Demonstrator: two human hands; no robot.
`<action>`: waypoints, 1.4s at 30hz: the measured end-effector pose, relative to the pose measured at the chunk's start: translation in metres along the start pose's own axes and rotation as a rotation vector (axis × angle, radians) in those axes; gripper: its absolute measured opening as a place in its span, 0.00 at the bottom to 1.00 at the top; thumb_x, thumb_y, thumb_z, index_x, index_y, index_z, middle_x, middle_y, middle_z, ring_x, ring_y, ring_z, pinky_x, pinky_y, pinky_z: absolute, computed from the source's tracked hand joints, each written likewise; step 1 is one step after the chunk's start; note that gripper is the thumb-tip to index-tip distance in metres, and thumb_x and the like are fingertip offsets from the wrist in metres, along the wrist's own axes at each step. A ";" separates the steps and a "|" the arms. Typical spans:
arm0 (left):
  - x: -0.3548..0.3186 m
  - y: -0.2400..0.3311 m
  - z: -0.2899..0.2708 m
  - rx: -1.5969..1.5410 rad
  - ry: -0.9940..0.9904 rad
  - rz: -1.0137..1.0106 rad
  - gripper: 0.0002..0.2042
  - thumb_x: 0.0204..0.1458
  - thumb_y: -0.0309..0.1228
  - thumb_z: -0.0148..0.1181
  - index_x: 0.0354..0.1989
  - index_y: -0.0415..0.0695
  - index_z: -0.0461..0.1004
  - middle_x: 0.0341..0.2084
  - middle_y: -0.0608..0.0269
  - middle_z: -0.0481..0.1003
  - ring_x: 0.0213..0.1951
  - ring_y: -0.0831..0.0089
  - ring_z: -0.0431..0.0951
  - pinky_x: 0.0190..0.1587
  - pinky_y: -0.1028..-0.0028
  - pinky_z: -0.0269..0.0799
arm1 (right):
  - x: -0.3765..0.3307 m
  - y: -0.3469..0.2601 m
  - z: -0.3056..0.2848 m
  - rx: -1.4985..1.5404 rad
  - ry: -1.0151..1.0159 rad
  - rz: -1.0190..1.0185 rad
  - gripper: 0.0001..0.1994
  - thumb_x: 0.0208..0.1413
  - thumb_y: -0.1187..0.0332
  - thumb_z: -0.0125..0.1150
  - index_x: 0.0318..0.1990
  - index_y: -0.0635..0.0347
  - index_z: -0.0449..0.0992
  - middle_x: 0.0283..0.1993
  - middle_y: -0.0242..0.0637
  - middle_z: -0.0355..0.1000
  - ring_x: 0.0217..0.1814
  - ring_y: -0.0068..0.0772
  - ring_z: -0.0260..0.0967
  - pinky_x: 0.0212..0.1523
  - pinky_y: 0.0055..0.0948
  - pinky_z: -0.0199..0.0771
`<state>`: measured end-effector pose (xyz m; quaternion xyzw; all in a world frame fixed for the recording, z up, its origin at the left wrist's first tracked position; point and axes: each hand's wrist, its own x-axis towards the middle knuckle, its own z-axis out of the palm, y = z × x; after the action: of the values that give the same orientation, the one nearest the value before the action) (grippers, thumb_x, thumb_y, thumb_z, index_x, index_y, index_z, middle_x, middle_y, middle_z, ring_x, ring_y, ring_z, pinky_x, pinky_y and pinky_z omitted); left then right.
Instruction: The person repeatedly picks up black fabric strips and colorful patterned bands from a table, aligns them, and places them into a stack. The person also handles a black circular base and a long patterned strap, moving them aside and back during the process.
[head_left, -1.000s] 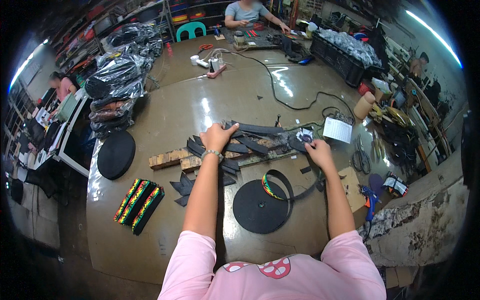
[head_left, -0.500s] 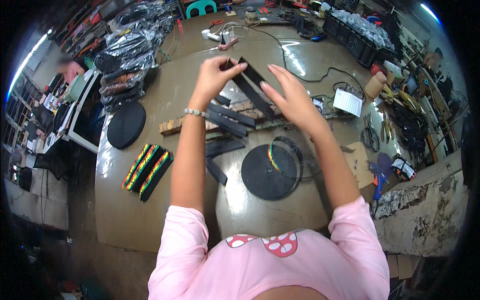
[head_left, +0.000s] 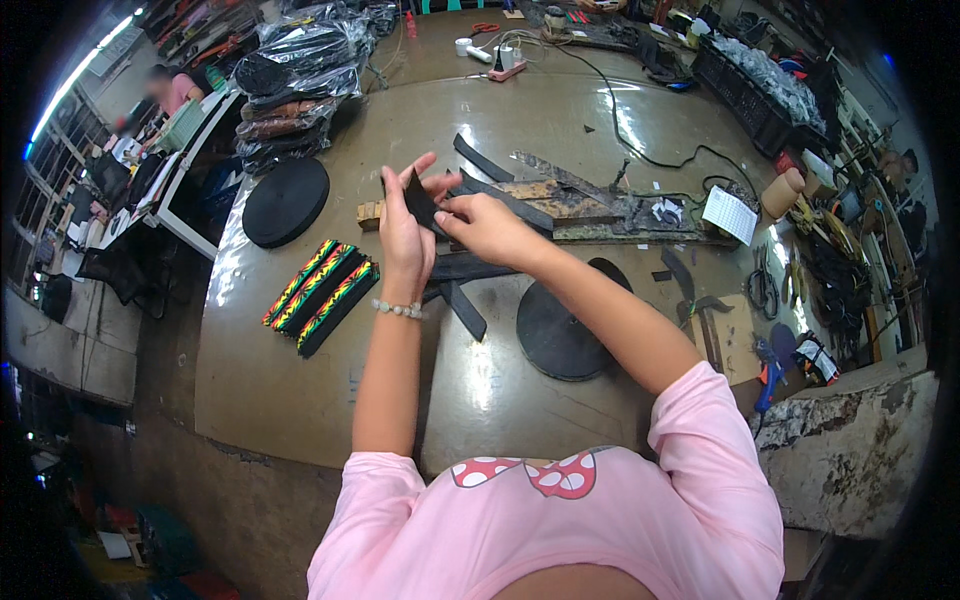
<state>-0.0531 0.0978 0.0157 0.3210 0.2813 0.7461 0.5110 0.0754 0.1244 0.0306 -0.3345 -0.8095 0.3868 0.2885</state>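
- Held between the bare hands, above the glossy brown desk (head_left: 270, 400), is a flat, matte-black, fabric-like strip (head_left: 423, 200).
- The right hand (head_left: 487, 230) pinches the strip's lower part between thumb and fingertips.
- The left hand (head_left: 407, 225) is upright around the strip, fingers stretched and slightly spread; whether it truly grips, I cannot tell.
- The step in hand looks like two-handed handling of this single piece; the next move probably calls for a secure right pinch, with the left fingers backing the bendy material.
- Loose, dark, flat offcuts (head_left: 515, 207) lie close beyond and below the hands, partly across a long, worn wooden bar (head_left: 580, 205), crowding any low movement.
- Leftward, a round black coil (head_left: 287, 203) and a multicoloured patterned bundle (head_left: 320, 295) bound the room.
- A black disc-shaped roll (head_left: 560, 335) sits partly under the right forearm.
- Both forearms cross the desk's near edge.
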 end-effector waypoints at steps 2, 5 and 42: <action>-0.001 0.003 -0.014 -0.026 0.121 0.032 0.23 0.59 0.51 0.39 0.34 0.39 0.66 0.17 0.69 0.60 0.26 0.71 0.66 0.43 0.68 0.68 | 0.015 0.017 0.003 -0.016 -0.062 -0.064 0.16 0.51 0.60 0.58 0.37 0.67 0.76 0.31 0.50 0.75 0.33 0.35 0.73 0.38 0.33 0.71; 0.000 0.024 -0.040 -0.363 0.166 0.048 0.19 0.59 0.48 0.44 0.24 0.47 0.59 0.16 0.73 0.55 0.21 0.76 0.59 0.38 0.69 0.67 | 0.068 0.060 -0.029 -0.217 0.157 0.120 0.14 0.52 0.63 0.57 0.38 0.65 0.77 0.31 0.48 0.75 0.33 0.37 0.73 0.37 0.31 0.70; 0.012 -0.011 -0.057 -0.158 -0.040 -0.353 0.11 0.58 0.36 0.50 0.37 0.40 0.66 0.22 0.68 0.63 0.22 0.81 0.62 0.16 0.85 0.56 | 0.012 0.091 -0.058 -0.495 0.272 0.448 0.23 0.37 0.65 0.73 0.41 0.66 0.73 0.43 0.47 0.73 0.47 0.43 0.71 0.47 0.34 0.69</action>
<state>-0.0932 0.1074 -0.0265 0.2403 0.2638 0.6582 0.6629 0.1389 0.2021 -0.0099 -0.6117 -0.7395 0.1848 0.2119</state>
